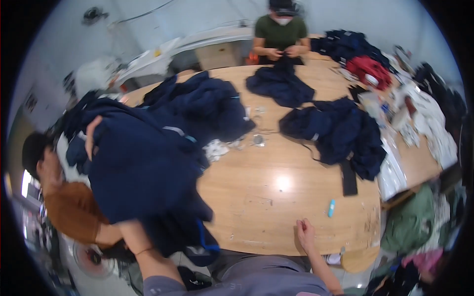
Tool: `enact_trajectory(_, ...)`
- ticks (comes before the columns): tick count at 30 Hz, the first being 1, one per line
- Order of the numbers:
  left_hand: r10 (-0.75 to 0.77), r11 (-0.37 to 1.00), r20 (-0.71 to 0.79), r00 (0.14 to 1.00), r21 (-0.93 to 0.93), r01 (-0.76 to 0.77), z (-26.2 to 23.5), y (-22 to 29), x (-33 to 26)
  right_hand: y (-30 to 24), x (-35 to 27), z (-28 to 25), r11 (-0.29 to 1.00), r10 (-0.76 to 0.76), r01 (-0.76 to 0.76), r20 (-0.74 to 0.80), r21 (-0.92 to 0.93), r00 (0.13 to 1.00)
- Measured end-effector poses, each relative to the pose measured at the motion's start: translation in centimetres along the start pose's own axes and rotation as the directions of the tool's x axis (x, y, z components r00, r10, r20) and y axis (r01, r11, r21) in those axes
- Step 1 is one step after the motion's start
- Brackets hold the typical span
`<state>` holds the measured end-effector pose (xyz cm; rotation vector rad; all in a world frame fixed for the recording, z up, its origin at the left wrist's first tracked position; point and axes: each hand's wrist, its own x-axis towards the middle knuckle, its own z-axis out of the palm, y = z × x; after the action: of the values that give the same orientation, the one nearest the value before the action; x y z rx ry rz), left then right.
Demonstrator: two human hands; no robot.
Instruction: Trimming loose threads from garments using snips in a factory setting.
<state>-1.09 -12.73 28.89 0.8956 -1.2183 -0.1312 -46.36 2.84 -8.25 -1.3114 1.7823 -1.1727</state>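
Right fingers [305,226]: were curled together over the tabletop [247,207]
Left fingers: were obscured at the navy garment [138,172], their grip impossible to tell
Gray shirt [269,281]: bore faint lettering [233,287]

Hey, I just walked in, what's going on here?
The wearer's left arm reaches into a large navy garment; the grip is hidden or blurred. The right hand is loosely curled above the table. Across it, a co-worker in green handles another navy piece, and more navy cloth lies heaped to the right.
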Motion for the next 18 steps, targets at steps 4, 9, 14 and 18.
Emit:
enact_trajectory(4, 0.181, 0.894, 0.131, 0.975, 0.392, -0.218, -1.9, -4.1, 9.1, -0.5, -0.5, 1.3, 0.995, -0.065, 0.072, 0.101, -0.062, 0.993)
enact_trajectory(9, -0.239, 0.930, 0.153, 0.959, -0.249, 0.272, 11.5, -6.1, 7.1, -0.9, -1.0, 0.7, 0.995, -0.009, 0.005, -0.034, -0.097, 0.999)
enact_trajectory(14, -0.409, 0.910, 0.606, 0.682, 0.327, 0.255, 16.7, -3.0, -4.8, -2.8, 2.5, 0.3, 0.996, 0.056, -0.051, -0.067, 0.068, 0.996)
enact_trajectory(18, -0.487, 0.806, 0.873, -0.024, 0.460, 0.371, 15.5, -4.4, -16.8, -1.8, 13.4, 0.1, 0.962, 0.005, 0.097, -0.373, 0.255, 0.928)
